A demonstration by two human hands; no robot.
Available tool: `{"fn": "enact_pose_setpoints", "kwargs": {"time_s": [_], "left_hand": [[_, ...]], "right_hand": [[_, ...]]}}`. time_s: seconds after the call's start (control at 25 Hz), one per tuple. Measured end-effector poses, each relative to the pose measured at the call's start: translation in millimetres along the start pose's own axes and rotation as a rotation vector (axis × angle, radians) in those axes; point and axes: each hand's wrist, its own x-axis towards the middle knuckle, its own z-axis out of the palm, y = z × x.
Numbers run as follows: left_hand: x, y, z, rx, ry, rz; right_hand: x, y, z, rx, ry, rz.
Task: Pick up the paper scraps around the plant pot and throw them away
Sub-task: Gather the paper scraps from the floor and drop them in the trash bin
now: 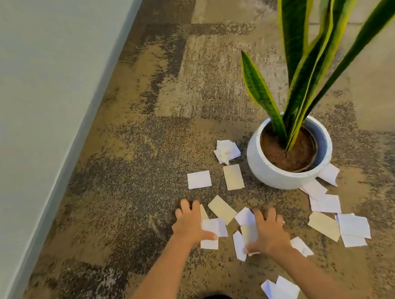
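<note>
While both arms reach down, left hand (190, 221) and right hand (269, 232) fingers clutch paper scraps (215, 227).

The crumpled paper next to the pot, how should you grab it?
Pinch the crumpled paper from above, on its raised creased middle. It puffs up off the carpet, so fingers can close around it. Come from the left, since the white pot stands close on its right.

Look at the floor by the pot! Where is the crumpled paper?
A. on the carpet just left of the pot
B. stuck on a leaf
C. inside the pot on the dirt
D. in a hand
A: the crumpled paper lies on the carpet just left of the pot.
</note>
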Motion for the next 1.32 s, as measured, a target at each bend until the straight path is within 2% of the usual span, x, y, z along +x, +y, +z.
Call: {"fn": "enact_pose_setpoints", "kwargs": {"time_s": [0.12,0.2,0.4,0.56,0.68,0.8,0.92,1.04,1.16,1.24,1.32], "left_hand": [[-1.5,9.5,6.8,0.061,0.044,-0.024],[0.1,10.9,6.5,0.030,0.067,-0.036],[3.0,0.5,6.5,-0.091,-0.024,0.000],[-6.4,-7.8,-0.5,-0.437,-0.054,0.008],[-17.8,-6.9,-13.3,-0.939,-0.192,-0.027],[-29.9,15.5,-17.1,-1.157,-0.254,0.013],[-33.2,46.6,-9.8,-1.165,-0.232,0.052],[-39.1,71.5,-4.5,-1.176,-0.151,0.063],[-37.6,80.5,-0.2,-1.049,-0.093,0.078],[-31.8,78.5,-0.3,-0.950,-0.058,0.092],[-20.7,71.3,-2.4,-0.795,0.068,0.101]], "right_hand": [[5.1,-2.7,7.8,-0.009,0.056,-0.040],[8.6,-3.1,10.7,0.052,0.030,-0.080],[7.4,3.4,9.0,0.247,-0.032,-0.074],[3.6,18.3,-3.7,0.698,-0.018,0.037],[0.7,24.5,-14.6,0.952,0.002,0.110],[-6.5,17.5,-22.3,1.119,-0.123,0.062],[-16.8,5.8,-29.2,1.492,-0.287,-0.035],[-17.9,6.7,-33.2,1.785,-0.318,-0.066],[-15.1,14.2,-25.7,1.570,-0.233,-0.135],[-11.1,21.0,-19.8,1.435,-0.124,-0.074],[-6.6,29.6,-17.5,1.412,-0.042,-0.013]]}}
